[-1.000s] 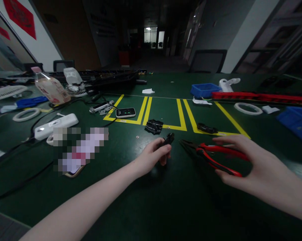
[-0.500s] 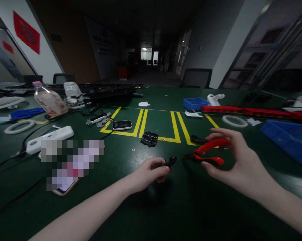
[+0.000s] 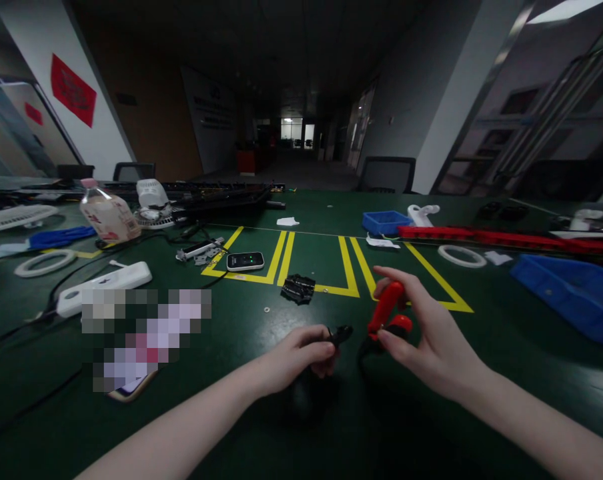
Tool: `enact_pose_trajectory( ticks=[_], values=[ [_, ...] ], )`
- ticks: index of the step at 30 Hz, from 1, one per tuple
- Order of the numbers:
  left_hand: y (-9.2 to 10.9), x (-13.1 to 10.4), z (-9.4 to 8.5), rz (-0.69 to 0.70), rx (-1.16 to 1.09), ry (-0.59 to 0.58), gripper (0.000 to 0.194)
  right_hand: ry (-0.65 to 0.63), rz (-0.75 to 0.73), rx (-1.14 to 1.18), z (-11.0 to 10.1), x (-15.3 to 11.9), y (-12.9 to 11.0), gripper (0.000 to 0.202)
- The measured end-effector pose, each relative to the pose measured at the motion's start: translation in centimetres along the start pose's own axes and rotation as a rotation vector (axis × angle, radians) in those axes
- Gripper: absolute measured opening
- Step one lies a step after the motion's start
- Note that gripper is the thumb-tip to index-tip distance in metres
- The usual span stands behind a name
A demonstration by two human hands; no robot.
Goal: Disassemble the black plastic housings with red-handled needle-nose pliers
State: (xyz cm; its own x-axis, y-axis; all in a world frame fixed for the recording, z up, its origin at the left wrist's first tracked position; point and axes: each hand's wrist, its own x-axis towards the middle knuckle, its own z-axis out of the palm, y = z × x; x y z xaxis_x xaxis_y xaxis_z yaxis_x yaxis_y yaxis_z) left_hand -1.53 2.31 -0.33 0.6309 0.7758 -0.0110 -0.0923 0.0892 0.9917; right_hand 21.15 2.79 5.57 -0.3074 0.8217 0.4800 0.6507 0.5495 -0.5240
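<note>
Between the thumb and fingers of my left hand sits a small black part, its end poking out to the right. My right hand is closed round pliers with red handles. Their handles point up and to the right, and the dark jaws point down near the tabletop, just right of the black part and apart from it. The exact shape of the jaws is too dark to make out. A cluster of black plastic pieces lies beyond my left hand, at the yellow tape.
Yellow tape marks rectangles on the green table. A black-faced device, a phone and a white power strip lie left. Blue trays and a long red strip are right. A bottle stands far left.
My right hand has moved left and turned the pliers, so their handles stand more upright and the jaws point down. My left hand keeps the black part. The camera view has tilted up slightly.
</note>
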Motion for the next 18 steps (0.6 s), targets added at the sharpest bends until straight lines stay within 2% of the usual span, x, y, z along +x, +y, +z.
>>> enact_pose_trajectory(
  ticks=[4, 7, 10, 14, 18],
  values=[
    [-0.3, 0.1, -0.1, -0.01, 0.004, 0.005, 0.036, -0.024, 0.04, -0.019, 0.0, -1.4, -0.6, 0.096],
    [-0.3, 0.1, -0.1, -0.046, 0.014, 0.01, 0.035, -0.001, 0.137, 0.041, -0.5, -2.2, -0.9, 0.101],
    [-0.2, -0.1, -0.1, -0.089, 0.026, 0.003, 0.038, -0.019, 0.218, 0.095, -1.7, -3.2, -0.6, 0.098],
    [0.3, -0.4, -0.1, -0.13, 0.026, 0.002, 0.041, -0.062, 0.307, 0.229, -3.3, -5.0, 0.2, 0.082],
    [0.5, -0.4, 0.0, -0.192, -0.015, -0.022, 0.045, 0.012, 0.38, 0.262, -3.4, -6.7, 0.9, 0.083]
  ],
)
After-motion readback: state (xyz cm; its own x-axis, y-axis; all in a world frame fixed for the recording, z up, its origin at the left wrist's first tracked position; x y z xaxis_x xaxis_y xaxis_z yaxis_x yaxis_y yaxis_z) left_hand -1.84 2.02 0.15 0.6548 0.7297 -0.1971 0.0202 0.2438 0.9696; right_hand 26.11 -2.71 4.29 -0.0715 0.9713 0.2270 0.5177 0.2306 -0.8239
